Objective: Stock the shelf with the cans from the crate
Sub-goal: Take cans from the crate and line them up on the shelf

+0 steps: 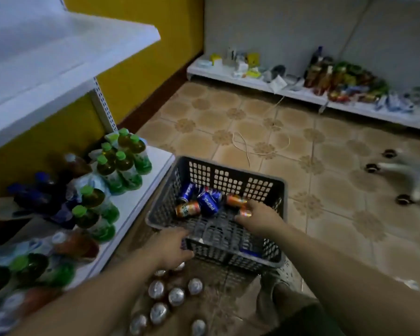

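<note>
Support: tiled floor [325,141]. Grey crate [230,177] sits at centre; upright cans [176,297] clustered at its 7 o'clock; loose white cable [247,151] at 12. Low shelf [141,197] at 9 o'clock carries green-capped bottles [121,163], packed close. Far shelf [301,94] at 1 o'clock: bottles and packets, blurred.

dim, bluish overall | we take right hand [260,220] on orange can [244,212] as grip | brightest: floor tiles [204,112] beyond it | we see motion blur on bottles [121,166] left of grip, wheeled base [403,175] far right | edges bend, wide-angle | crate [228,177] shadowed under grip
</note>
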The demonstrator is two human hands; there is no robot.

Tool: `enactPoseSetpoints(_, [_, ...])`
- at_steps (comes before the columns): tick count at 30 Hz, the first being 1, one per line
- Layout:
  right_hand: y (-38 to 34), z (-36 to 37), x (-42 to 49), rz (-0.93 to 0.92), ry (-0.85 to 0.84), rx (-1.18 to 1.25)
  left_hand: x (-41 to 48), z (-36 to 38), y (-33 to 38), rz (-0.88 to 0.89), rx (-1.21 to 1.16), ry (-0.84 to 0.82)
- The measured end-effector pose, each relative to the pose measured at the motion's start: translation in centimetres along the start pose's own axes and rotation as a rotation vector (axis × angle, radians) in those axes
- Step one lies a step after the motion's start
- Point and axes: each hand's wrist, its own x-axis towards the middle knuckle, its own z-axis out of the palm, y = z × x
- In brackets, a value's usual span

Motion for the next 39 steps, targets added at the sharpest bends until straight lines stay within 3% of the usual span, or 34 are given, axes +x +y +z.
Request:
enactPoseSetpoints(9, [8.7, 8.6, 13.0, 0.103, -0.221, 0.026, 14.6, 5.8, -2.4, 0.022, 0.213, -0.036])
enactPoseSetpoints(15, [13.0, 14.4, 19.6, 0.156, -0.33, -0.04, 19.6, 10.2, -3.7, 0.077, 0.331, -0.081])
enactPoseSetpoints(20, [15.5, 18.9, 23.3, 0.179, -0.481, -0.119, 20.7, 13.9, -5.3, 0.204, 0.296, 0.281])
enactPoseSetpoints(26, [17.2, 23.0, 26.1, 0.116, -0.643, -0.291, 21.2, 14.2, -5.5, 0.204, 0.327, 0.304])
enactPoseSetpoints(31, [16.7, 21.3, 25.2, 0.048, -0.494, -0.2, 21.0, 14.1, -5.6, 0.204, 0.342, 0.322])
enactPoseSetpoints(37, [11.3, 14.5, 20.7, 0.02, -0.201, 0.217, 19.6, 10.4, -3.6, 0.034, 0.176, -0.069])
enactPoseSetpoints(39, [8.6, 11.5, 18.7, -0.026, -0.11, 0.345, 18.1, 8.5, -2.6, -0.003, 0.022, -0.058])
